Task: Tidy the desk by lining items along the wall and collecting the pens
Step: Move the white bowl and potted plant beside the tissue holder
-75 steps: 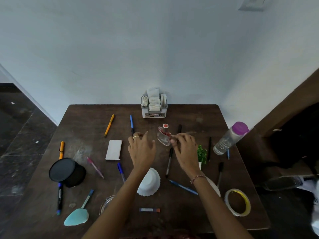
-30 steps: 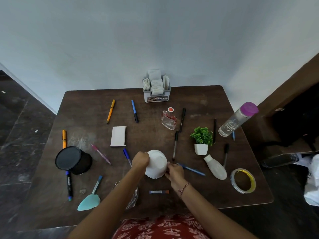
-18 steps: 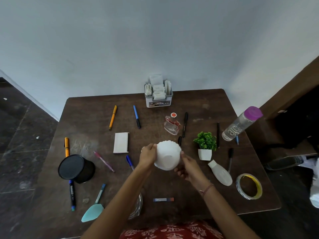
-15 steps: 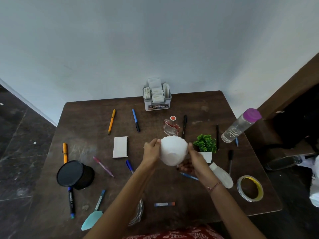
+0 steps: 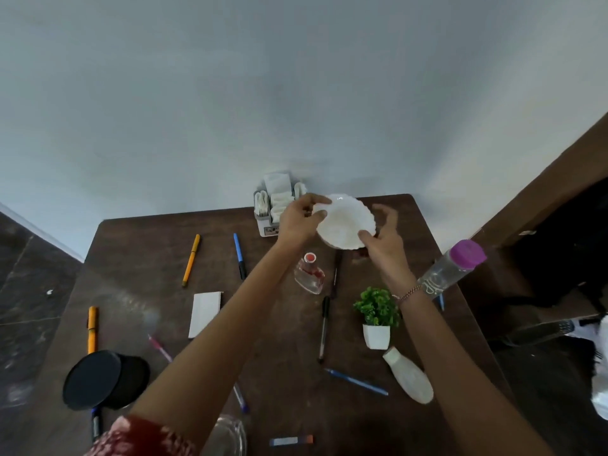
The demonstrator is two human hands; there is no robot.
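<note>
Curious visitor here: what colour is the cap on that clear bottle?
Purple, on the clear bottle; seen in the head view.

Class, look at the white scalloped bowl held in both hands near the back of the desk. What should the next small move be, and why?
Probably set the white bowl down against the wall, just right of the tissue holder. The left hand and right hand hold it at the desk's far edge, and that spot looks free. The pens remain scattered, so collecting them comes afterwards.

Red-patterned sleeve [image 5: 144, 436], perhaps floral; thin beaded bracelet [image 5: 408, 292] on right wrist.
</note>
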